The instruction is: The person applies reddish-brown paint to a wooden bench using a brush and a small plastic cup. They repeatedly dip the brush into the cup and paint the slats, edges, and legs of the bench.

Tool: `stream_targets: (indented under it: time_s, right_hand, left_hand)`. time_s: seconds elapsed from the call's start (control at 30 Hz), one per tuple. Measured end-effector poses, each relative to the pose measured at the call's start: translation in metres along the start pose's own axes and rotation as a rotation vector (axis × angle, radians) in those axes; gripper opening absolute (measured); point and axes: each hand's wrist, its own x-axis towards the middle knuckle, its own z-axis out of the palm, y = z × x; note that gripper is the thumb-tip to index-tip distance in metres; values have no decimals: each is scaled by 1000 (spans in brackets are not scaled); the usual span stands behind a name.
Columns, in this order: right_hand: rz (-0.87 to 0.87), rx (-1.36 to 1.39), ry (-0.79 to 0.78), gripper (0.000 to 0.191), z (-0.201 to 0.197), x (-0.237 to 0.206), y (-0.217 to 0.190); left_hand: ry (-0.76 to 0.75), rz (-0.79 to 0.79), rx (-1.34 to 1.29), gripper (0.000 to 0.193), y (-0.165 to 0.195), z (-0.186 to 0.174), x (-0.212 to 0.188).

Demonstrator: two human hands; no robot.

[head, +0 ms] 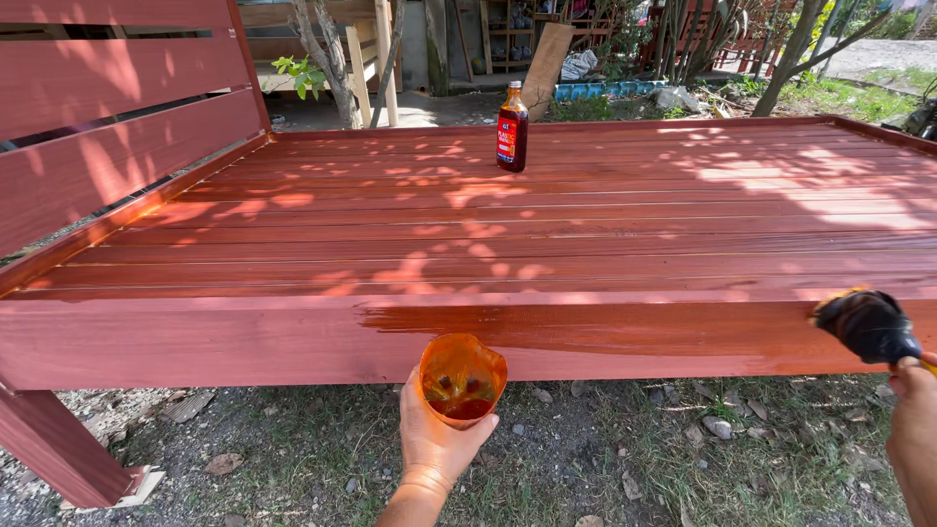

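My left hand [436, 439] holds a small orange plastic cup [462, 379] with dark red-brown liquid in its bottom, just below the front rail of a red wooden bed frame [224, 342]. My right hand [913, 410] at the right edge grips a paintbrush [869, 325] with a dark wet head, held against the front rail's right end. A glossy, darker wet streak [605, 327] runs along the rail from above the cup to the brush. A dark glass bottle [511, 129] with a red label stands upright on the slats at the far side.
The slatted platform [586, 215] is dappled with leaf shadows; a slatted headboard [107, 107] rises at the left. A leg [59, 449] stands on gravel and grass at lower left. Trees, planks and clutter lie beyond the far edge.
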Motion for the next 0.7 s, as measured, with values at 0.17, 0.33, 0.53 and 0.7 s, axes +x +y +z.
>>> stream_targets:
  time_s: [0.17, 0.33, 0.53, 0.7]
  right_hand:
    - [-69, -39, 106, 11, 34, -25, -16]
    - [76, 115, 51, 15, 126, -144, -77]
    - [-44, 134, -20, 16, 222, -271, -167]
    - [26, 114, -142, 16, 277, -350, -230]
  left_hand:
    - [6, 47, -23, 116, -19, -15, 8]
    - [22, 74, -224, 112, -51, -53, 23]
    - [57, 102, -282, 110, -84, -125, 40]
    - [103, 137, -162, 104, -105, -195, 56]
